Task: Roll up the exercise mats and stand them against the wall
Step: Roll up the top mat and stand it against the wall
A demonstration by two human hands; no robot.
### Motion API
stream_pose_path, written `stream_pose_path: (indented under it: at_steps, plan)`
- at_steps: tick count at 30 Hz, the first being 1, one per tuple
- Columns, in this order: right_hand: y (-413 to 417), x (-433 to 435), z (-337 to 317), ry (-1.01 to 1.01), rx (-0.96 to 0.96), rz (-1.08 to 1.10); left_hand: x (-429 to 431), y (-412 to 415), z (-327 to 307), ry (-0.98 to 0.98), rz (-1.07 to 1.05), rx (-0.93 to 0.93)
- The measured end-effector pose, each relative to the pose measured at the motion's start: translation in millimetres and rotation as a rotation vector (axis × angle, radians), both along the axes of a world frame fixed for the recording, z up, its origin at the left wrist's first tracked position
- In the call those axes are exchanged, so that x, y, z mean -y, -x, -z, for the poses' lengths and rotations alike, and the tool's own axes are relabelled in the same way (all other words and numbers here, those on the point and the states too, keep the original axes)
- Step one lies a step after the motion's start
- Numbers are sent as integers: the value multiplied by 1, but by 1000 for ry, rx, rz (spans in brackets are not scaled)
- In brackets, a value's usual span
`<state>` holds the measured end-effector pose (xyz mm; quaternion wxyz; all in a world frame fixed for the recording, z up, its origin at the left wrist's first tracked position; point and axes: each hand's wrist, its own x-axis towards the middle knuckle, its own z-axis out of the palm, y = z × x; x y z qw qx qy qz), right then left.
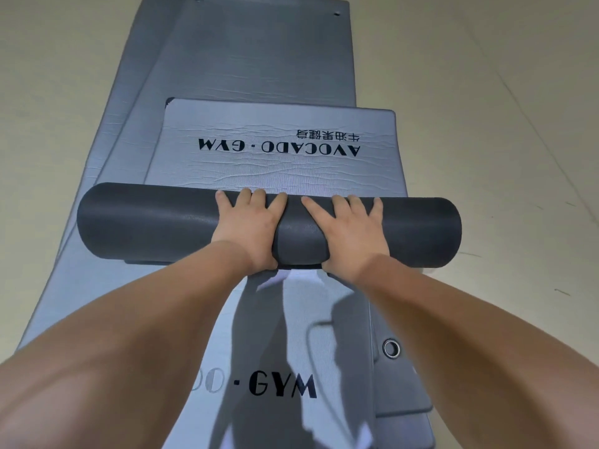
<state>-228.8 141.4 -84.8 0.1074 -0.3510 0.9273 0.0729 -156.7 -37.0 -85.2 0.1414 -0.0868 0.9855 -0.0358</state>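
A dark grey rolled part of a mat point(146, 225) lies crosswise in the middle of the view. Beyond it the unrolled tail of the same mat point(275, 170) lies flat, light grey, printed "AVOCADO · GYM" upside down. My left hand point(249, 228) and my right hand point(346, 231) press side by side on top of the roll, fingers spread over its far side, thumbs at its near edge. Under the roll lies another flat grey mat point(291, 335), printed "GYM" near me.
More grey mats point(246, 59) lie stacked lengthwise underneath, reaching far ahead. A metal eyelet point(391, 348) sits in a mat corner at the lower right. Beige floor point(502, 124) runs along both sides. No wall shows.
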Motion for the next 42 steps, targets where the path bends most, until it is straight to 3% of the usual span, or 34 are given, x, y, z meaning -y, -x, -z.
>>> stream_pose_path:
  at_steps: [8, 13, 15, 18, 21, 25, 32, 37, 40, 42]
  plan:
    - [-45, -14, -18, -41, 115, -35, -9, -41, -24, -47, 43, 155]
    - [-71, -21, -38, -131, 424, -97, -11, -75, -45, -318, -17, 472]
    - [-82, -25, -37, -151, 464, -106, -15, -88, -44, -368, -35, 519]
    - [-100, -37, -31, -50, 358, -124, -16, -93, -44, -386, -74, 496]
    - [-125, -58, -16, 127, 112, -163, -11, -91, -44, -404, -108, 460]
    - [-149, -65, 9, 160, -21, -97, -16, -109, -35, -234, -24, 386]
    - [-86, -34, -3, 46, 144, 7, -10, -157, -10, 44, 228, -309]
    - [-77, -18, -7, 2, 35, 108, -36, -156, 3, -113, -72, 26]
    - [-104, -18, 4, 135, -36, 208, -21, -130, -3, -94, -82, 86]
    - [-127, -28, 18, 229, -99, 146, -9, -110, -8, -112, -102, 90]
